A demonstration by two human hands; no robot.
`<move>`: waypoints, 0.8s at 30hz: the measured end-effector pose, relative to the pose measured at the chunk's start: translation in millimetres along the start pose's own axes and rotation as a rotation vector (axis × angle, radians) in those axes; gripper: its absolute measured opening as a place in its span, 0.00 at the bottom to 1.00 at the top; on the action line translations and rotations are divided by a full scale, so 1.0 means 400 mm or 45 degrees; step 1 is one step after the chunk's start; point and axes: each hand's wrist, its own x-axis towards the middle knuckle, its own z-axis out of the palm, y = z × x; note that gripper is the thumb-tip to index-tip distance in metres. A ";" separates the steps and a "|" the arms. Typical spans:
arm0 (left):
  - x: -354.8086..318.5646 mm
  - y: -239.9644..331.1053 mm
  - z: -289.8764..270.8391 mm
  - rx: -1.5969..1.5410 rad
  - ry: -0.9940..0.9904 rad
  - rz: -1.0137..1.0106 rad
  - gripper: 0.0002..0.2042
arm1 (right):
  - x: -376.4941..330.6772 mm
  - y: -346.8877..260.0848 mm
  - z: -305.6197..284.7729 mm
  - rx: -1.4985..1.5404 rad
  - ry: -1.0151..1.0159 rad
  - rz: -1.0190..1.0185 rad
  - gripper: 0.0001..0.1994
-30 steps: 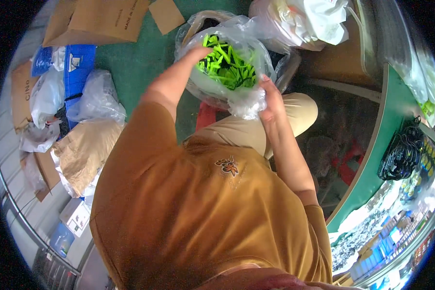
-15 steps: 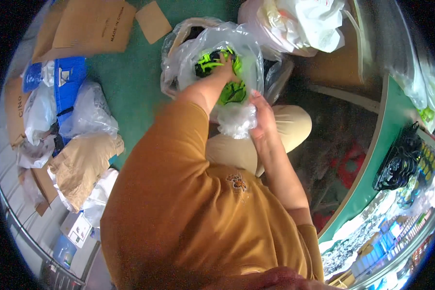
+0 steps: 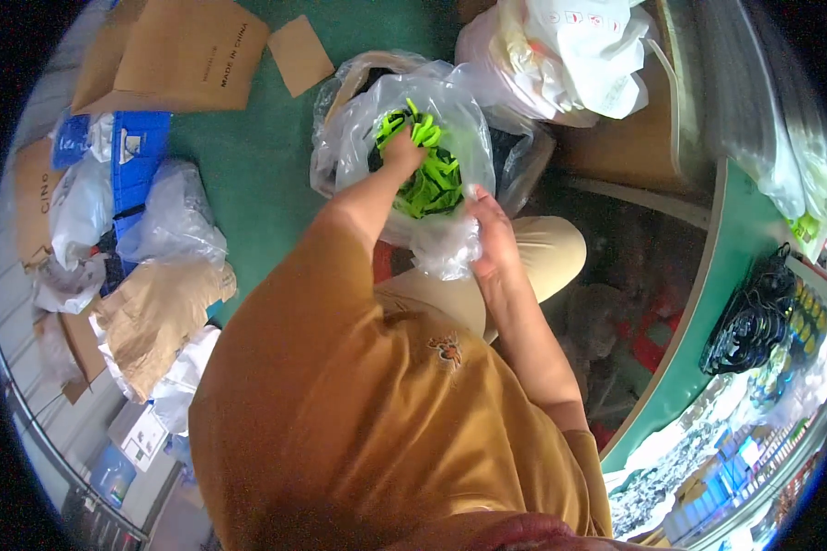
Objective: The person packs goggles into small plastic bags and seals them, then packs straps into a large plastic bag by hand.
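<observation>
A clear plastic bag (image 3: 356, 138) stands with its mouth spread, full of thin bright green and black pieces (image 3: 432, 188) whose exact kind I cannot make out. My left hand (image 3: 402, 154) is down inside the bag. Its fingers are curled around a bunch of the green pieces, with ends sticking up past the hand; the fingertips are hidden. On the bag's near right side, my right hand (image 3: 492, 230) grips the gathered rim. Crumpled plastic bunches beside that hand, above my knee.
A cardboard box (image 3: 179, 60) and a loose cardboard piece (image 3: 301, 55) lie on the green surface at far left. White bags (image 3: 570, 55) rest on a carton at far right. Blue crates (image 3: 141, 165) and plastic bags stand left. A green tabletop (image 3: 689, 367) with black cords (image 3: 753, 312) borders the right.
My left hand has shifted left and slightly nearer within the bag, and its spread fingers have closed among the green pieces. My right hand still holds the rim.
</observation>
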 end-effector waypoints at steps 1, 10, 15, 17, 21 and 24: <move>-0.023 -0.028 -0.019 -0.100 0.033 0.030 0.29 | 0.005 0.001 0.004 -0.018 0.005 0.009 0.15; -0.179 -0.023 -0.171 -0.892 0.176 -0.099 0.22 | 0.035 0.029 -0.021 -0.005 0.002 -0.062 0.16; -0.219 0.114 -0.269 -1.383 0.176 -0.037 0.16 | 0.016 0.019 -0.011 -0.014 0.054 -0.094 0.17; -0.216 0.116 -0.297 -1.413 0.165 0.020 0.17 | 0.001 0.023 -0.011 -0.030 0.034 -0.122 0.17; -0.236 0.111 -0.294 -1.280 0.346 0.019 0.23 | 0.046 0.064 -0.071 0.120 -0.101 -0.079 0.24; -0.271 0.116 -0.346 -1.467 0.177 -0.053 0.18 | 0.057 0.076 -0.085 -0.021 0.041 -0.146 0.15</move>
